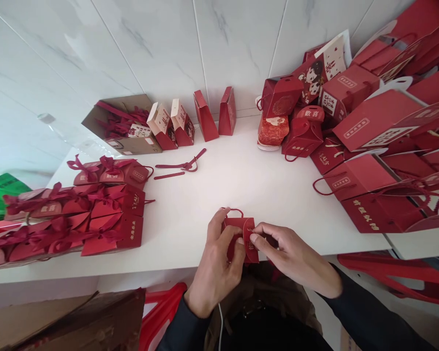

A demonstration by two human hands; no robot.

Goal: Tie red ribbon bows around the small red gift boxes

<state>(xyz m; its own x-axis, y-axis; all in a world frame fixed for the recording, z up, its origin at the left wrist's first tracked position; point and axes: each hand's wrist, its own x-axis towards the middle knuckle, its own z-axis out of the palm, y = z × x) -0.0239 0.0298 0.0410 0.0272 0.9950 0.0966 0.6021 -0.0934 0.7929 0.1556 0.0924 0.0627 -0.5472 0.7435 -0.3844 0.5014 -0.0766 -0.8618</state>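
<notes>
A small red gift box (251,253) with a cord handle lies at the table's front edge, between both hands. My left hand (219,258) is closed on the box from the left, its thumb and fingers pinching near the top flap. From the right, my right hand (278,246) pinches the rounded flap with thumb and forefinger. The fingers partly hide the box. Beyond them, dark red ribbon pieces (185,166) lie loose on the white table (212,190).
Finished-looking red boxes with ribbon bows (113,229) stand in rows at left. An open cardboard box (131,142) holds ribbons. Several slim boxes (208,117) line the wall. At right, red gift boxes (373,180) are piled high. A red stool (164,307) is below the table.
</notes>
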